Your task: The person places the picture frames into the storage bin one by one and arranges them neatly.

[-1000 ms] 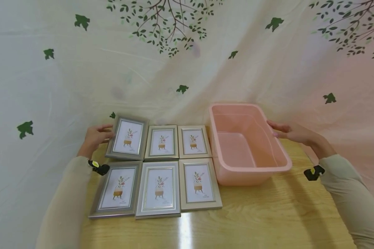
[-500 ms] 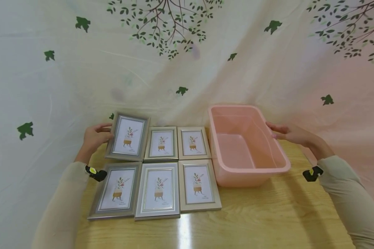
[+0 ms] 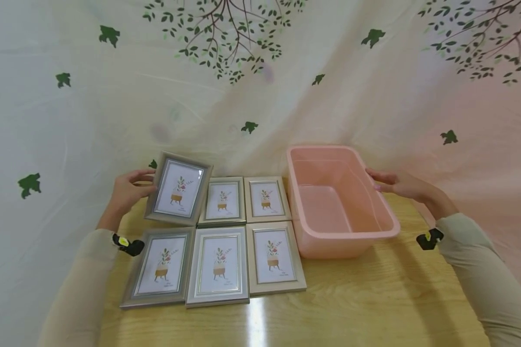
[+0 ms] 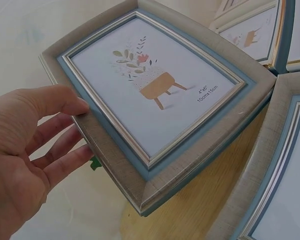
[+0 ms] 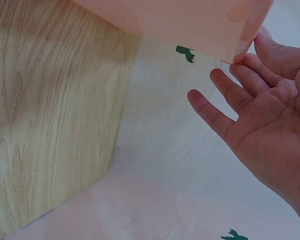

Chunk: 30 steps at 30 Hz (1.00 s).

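My left hand [image 3: 128,193] grips the left edge of a grey-brown picture frame [image 3: 161,217], which is tilted up off the table. In the left wrist view the thumb [image 4: 65,102] lies on the frame's face side, with the other fingers behind its edge. The frame holds a print of a plant in an orange pot. On the right, my right hand [image 3: 410,187] pinches the right rim of a pink plastic basin [image 3: 345,236]. The right wrist view has its thumb and index finger at the rim, while the other fingers [image 5: 207,110] stretch out below.
Several more picture frames lie in two rows left of the basin, among them a grey-brown one [image 3: 132,294], a silver one [image 3: 217,299] and a cream one [image 3: 278,287]. A printed curtain [image 3: 191,125] hangs behind the wooden table [image 3: 351,308].
The left hand has raised the grey-brown frame a little, so its top tilts higher. The right hand stays at the basin's rim. The head view has shifted slightly.
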### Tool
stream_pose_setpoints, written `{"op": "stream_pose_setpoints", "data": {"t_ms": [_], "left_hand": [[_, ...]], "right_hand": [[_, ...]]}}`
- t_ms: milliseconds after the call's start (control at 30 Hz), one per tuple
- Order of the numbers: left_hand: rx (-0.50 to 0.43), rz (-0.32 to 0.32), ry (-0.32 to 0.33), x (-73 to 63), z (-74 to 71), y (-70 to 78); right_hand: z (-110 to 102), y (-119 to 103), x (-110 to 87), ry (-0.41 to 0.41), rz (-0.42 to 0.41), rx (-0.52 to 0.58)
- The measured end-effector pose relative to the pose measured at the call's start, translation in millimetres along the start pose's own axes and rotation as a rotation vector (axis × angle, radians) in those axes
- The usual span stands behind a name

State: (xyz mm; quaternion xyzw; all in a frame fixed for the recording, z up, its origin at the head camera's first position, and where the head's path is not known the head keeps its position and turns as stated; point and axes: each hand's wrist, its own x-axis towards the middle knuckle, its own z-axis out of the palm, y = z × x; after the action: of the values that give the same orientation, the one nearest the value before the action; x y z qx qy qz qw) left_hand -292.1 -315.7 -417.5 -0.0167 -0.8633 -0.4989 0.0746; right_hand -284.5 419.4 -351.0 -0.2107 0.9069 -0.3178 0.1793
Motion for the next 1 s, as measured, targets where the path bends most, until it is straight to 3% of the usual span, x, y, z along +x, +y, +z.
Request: {"op": "stream_pose_setpoints", "data": {"t_ms": [500, 800, 1000], "left_hand": [[0.015, 0.060, 0.061, -8.6, 2.4, 21.3], [-0.076, 0.083, 0.080, -3.3, 7.3, 46.6], [-0.096, 0.107, 0.092, -1.6, 18.5, 70.5]], "right_hand": [[-0.9, -0.4, 0.4, -0.013, -0.010, 0.005], [-2.6, 0.3, -1.9, -0.019, 0.000, -0.008], [-2.9, 2.9, -1.1, -0.019, -0.014, -0.012]]}}
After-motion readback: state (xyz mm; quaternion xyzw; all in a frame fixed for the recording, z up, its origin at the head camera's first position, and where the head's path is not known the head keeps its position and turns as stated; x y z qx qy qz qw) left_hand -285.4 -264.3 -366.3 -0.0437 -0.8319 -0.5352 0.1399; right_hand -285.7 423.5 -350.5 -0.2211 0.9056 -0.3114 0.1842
